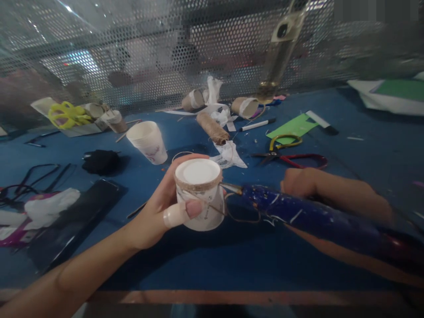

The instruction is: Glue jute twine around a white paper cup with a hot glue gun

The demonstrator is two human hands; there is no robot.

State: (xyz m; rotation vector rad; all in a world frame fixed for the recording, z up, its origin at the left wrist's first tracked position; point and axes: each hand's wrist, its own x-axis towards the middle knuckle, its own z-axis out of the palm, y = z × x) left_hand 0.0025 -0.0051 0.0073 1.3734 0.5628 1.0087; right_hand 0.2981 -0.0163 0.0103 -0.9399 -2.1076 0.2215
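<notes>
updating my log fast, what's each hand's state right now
Left hand: closed around the white cup.
Right hand: holding the blue glue gun, its fingers partly hidden behind it.

Twine-banded cup: small dark print on the white round paper cup with a brown twine band (202, 195), too small to read.
Stacked cups: reddish-purple print on the white tapered paper cups (147, 141), illegible.
</notes>
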